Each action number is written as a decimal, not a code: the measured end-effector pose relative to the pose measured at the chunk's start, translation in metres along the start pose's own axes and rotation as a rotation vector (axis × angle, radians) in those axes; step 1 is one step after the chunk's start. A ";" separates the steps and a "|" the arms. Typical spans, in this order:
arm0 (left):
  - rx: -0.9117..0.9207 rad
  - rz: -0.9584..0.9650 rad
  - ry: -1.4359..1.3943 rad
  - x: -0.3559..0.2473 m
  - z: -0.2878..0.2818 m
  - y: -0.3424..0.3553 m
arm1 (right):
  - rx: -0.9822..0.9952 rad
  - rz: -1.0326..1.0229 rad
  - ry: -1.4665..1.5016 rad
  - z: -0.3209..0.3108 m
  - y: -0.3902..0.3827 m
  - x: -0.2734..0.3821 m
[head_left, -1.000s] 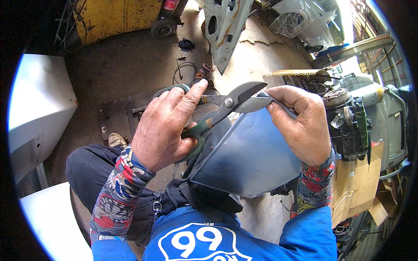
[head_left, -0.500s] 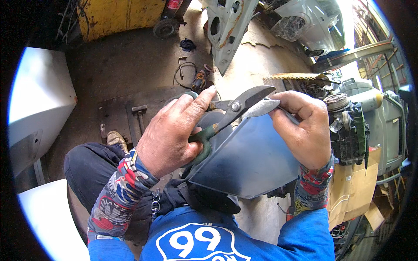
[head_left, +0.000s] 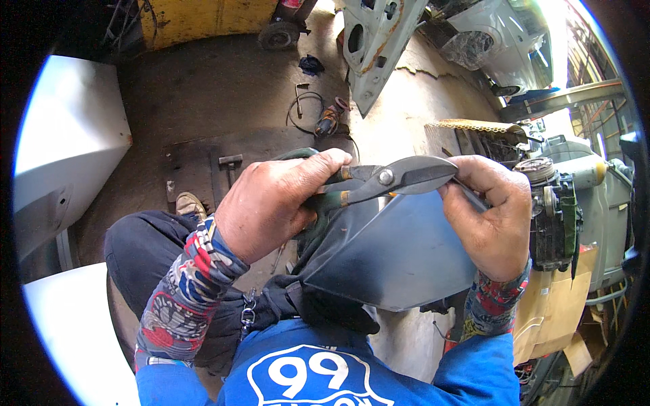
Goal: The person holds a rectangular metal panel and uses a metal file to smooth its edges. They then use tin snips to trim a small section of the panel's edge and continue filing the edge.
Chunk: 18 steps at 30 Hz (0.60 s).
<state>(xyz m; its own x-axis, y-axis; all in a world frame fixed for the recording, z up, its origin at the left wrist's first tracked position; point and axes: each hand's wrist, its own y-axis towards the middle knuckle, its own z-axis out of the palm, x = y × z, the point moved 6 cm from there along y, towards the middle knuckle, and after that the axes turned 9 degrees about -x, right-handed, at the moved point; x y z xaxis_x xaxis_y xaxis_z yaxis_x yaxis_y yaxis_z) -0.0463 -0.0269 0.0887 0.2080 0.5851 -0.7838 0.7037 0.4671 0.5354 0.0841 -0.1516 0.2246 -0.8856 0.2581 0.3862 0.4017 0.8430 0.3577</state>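
My left hand (head_left: 271, 203) is wrapped round the green handles of a pair of tin snips (head_left: 386, 177). Their dark blades are closed together and point right, the tips reaching my right thumb and forefinger. A thin grey metal sheet (head_left: 399, 254) slants over my lap, its upper edge running under the blades. With thumb and bent fingers, my right hand (head_left: 491, 213) pinches that sheet at its upper right corner. Whether metal lies between the blades is hidden.
An angle grinder (head_left: 330, 120) with a cable and a hammer (head_left: 230, 162) lie on the floor ahead. White car panels (head_left: 74, 135) stand at the left. A bare door frame (head_left: 376, 51) juts in from the top. Engine parts (head_left: 542, 203) and cardboard (head_left: 552, 304) crowd the right.
The snips' blades have closed from a partly open position, and my left hand has squeezed the handles together. Both hands appear slightly further right, as the whole view has shifted.
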 end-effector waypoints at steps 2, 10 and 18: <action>-0.001 -0.007 -0.079 0.002 -0.002 0.002 | -0.020 -0.026 -0.041 0.002 0.004 -0.003; 0.293 -0.611 -0.987 -0.004 0.006 -0.004 | 0.095 0.023 0.131 -0.002 0.007 -0.002; -0.011 -0.648 -1.097 0.015 -0.009 0.001 | 0.163 0.015 0.251 0.006 0.007 0.009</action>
<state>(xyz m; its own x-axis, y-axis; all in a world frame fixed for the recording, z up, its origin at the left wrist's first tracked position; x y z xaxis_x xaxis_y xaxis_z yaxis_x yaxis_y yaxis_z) -0.0486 -0.0114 0.0799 0.2840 -0.6016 -0.7466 0.8822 0.4690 -0.0424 0.0773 -0.1404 0.2258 -0.7861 0.1634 0.5962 0.3539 0.9097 0.2173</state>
